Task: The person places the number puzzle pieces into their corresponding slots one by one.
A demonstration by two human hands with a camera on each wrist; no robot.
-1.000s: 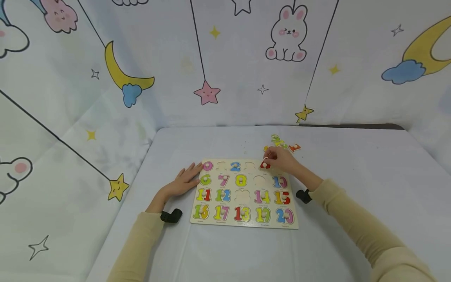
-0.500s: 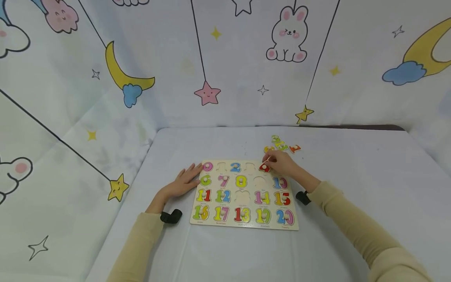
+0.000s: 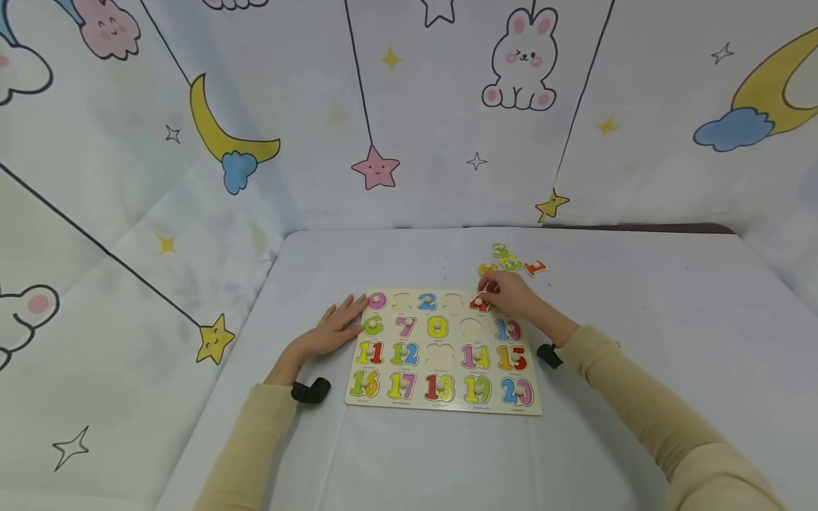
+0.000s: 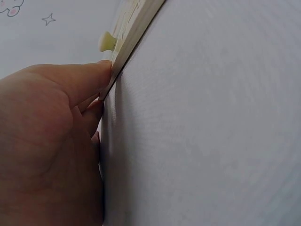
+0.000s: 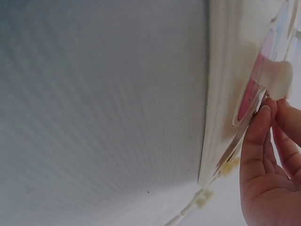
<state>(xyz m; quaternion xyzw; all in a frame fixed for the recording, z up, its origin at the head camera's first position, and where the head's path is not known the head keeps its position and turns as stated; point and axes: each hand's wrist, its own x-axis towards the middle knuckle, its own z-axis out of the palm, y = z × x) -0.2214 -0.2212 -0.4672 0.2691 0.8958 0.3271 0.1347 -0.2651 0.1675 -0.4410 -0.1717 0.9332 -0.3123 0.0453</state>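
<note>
A pale wooden number puzzle board [image 3: 459, 407] lies on the white table. Beside its left edge, my left hand [image 3: 329, 330] rests with fingers spread; in the left wrist view, the thumb [image 4: 89, 80] touches the board's side near a knob [image 4: 107, 41]. Over the top row toward the right, my right hand [image 3: 511, 294] pinches a red number 4 puzzle piece [image 3: 479, 304] at its upper part. The piece lies at the row's right end; whether it sits fully down in a recess, I cannot tell. In the right wrist view, the fingertips [image 5: 264, 115] partly hide it.
Several loose number pieces lie behind the board: a green 3 [image 3: 500, 250], a yellow-green piece [image 3: 511, 263], an orange one [image 3: 488, 268] and a red-orange one [image 3: 535, 268]. Knobbed numbers fill most of the board; uncovered recesses [image 3: 439, 355] show among them. A patterned cloth hangs behind.
My right hand has shifted slightly down and left with the red 4, which now shows more of its face. The loose pieces behind are less covered. My left hand has stayed put.
</note>
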